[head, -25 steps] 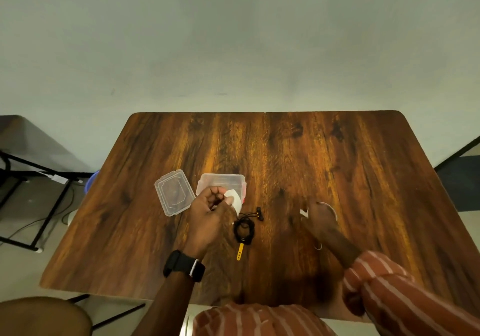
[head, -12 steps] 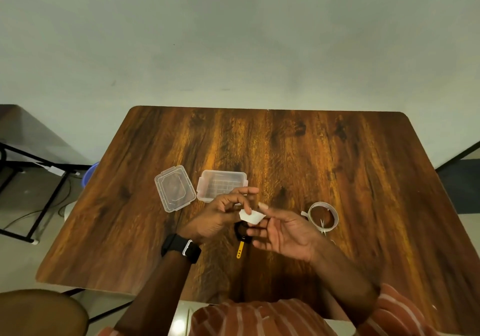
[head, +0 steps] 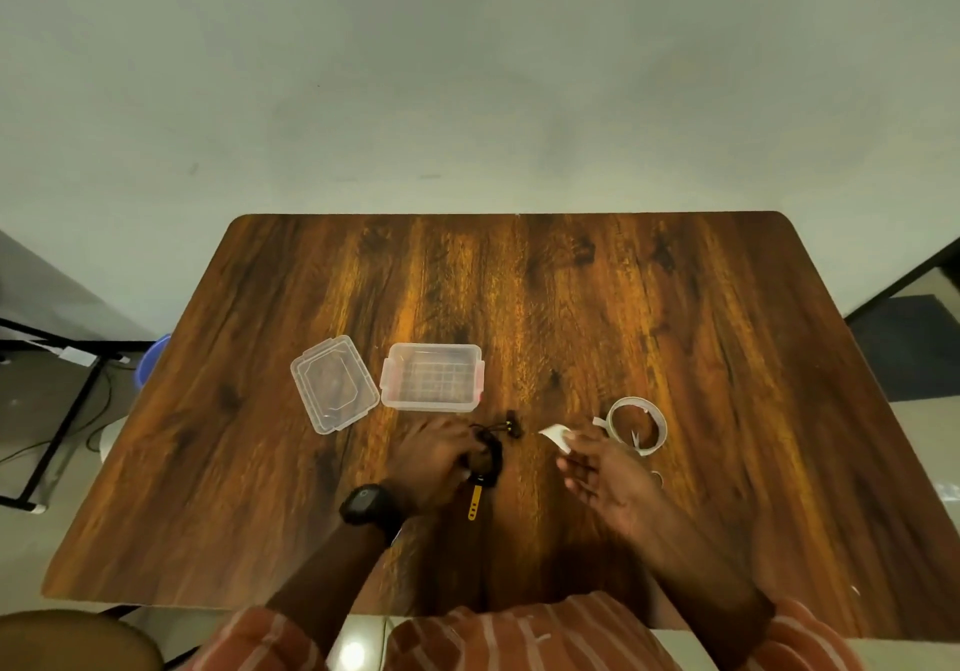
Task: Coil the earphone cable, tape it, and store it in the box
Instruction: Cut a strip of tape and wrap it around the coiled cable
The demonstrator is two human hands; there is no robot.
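Nearest the camera, two forearms come out of orange-and-white striped sleeves (head: 519, 639) and reach over the near edge of a dark wooden table (head: 727, 338). The left wrist wears a black watch (head: 366, 507). Just beyond it, the left hand (head: 434, 457) lies knuckles-up on the table with its fingers curled down onto the coiled black earphone cable (head: 491, 455), pressing or pinching the coil at its left side; whether the fingers fully close around it cannot be told. A yellow tab (head: 474, 501) sticks out from the coil toward the person, just right of the left wrist, and the earbud ends (head: 511, 425) lie on the wood just past the left fingertips. To the right, apart from the left hand, the right hand (head: 602, 473) is raised with its fingers loosely spread, and a small white piece of tape (head: 556, 435) is held at its fingertips, pointing toward the coil. Just beyond and right of the right hand, a roll of white tape (head: 636, 423) lies flat on the table, a loose end showing at its left edge. Farther out, past the left hand, the clear plastic box (head: 432, 377) sits open with its pink-tinted clips, and its clear lid (head: 334, 383) lies flat just to the left of it, close by but apart. Behind the table rises a plain pale wall (head: 467, 73).
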